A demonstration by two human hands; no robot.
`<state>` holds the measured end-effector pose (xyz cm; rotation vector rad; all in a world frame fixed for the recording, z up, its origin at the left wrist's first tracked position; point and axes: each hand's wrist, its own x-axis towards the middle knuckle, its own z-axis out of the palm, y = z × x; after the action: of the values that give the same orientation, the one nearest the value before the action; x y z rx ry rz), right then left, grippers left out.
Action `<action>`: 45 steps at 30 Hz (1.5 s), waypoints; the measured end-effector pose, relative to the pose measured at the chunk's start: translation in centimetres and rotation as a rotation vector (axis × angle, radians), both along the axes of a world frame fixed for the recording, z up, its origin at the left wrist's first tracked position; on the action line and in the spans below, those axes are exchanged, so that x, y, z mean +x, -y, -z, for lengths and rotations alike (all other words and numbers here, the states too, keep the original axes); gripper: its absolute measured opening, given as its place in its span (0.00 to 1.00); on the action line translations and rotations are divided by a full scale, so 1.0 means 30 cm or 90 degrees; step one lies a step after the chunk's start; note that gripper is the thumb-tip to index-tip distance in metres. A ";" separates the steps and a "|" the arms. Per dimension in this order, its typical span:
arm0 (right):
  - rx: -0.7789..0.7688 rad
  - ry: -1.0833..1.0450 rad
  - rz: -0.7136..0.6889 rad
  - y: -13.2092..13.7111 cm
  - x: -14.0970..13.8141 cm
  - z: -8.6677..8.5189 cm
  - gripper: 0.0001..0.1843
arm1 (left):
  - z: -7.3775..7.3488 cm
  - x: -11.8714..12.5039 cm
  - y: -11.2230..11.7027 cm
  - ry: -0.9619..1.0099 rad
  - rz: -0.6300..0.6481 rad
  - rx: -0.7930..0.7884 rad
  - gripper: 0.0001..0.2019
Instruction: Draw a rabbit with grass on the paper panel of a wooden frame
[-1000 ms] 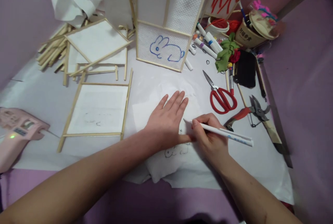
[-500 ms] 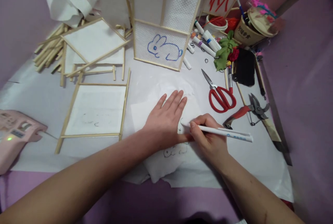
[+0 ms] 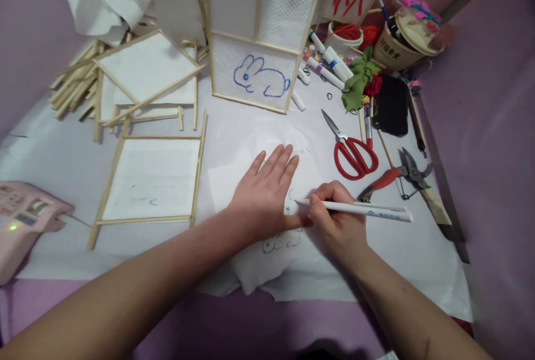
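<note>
My left hand (image 3: 263,193) lies flat with its fingers stretched out, pressing down a white sheet of tissue paper (image 3: 267,262) on the table. A small pencil rabbit sketch (image 3: 281,242) shows on that sheet just below my thumb. My right hand (image 3: 334,220) is closed round a white pen (image 3: 368,210), whose tip touches the paper right beside my left thumb. The pen's barrel points off to the right.
Red scissors (image 3: 353,154) and red-handled pliers (image 3: 397,176) lie right of my hands. A paper-covered wooden frame (image 3: 152,179) lies to the left, with more frames and sticks (image 3: 75,84) behind. A lantern panel with a blue rabbit (image 3: 259,76) stands at the back, markers (image 3: 328,64) beside it. A pink device (image 3: 23,220) sits far left.
The pen tip has shifted slightly left and down on the paper while my right hand draws. My left hand has stayed flat in place.
</note>
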<state>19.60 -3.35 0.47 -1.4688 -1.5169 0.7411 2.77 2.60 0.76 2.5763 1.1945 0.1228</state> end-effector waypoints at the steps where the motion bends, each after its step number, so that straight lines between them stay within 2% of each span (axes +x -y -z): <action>1: 0.003 0.000 0.000 -0.001 0.000 0.000 0.10 | 0.000 0.000 0.000 -0.002 0.000 -0.002 0.52; 14: 0.019 0.010 0.023 -0.002 0.004 0.003 0.11 | -0.011 0.003 -0.002 -0.038 -0.002 -0.021 0.55; 20: 0.045 -0.005 0.067 -0.004 0.008 0.009 0.10 | -0.016 0.007 -0.006 -0.039 -0.004 -0.033 0.56; 30: 0.025 0.040 0.076 -0.006 0.009 -0.011 0.07 | -0.012 0.005 -0.004 -0.048 -0.002 -0.024 0.57; 38: -0.031 0.035 0.081 -0.004 -0.004 -0.018 0.08 | -0.013 0.005 -0.005 -0.053 -0.006 -0.025 0.57; 45: -0.027 0.063 0.067 -0.009 0.000 -0.017 0.09 | -0.013 0.003 -0.005 -0.044 -0.004 -0.027 0.56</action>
<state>19.60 -3.08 0.98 -1.6241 -1.4933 0.6496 2.87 2.75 1.15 2.5593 1.2170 0.0110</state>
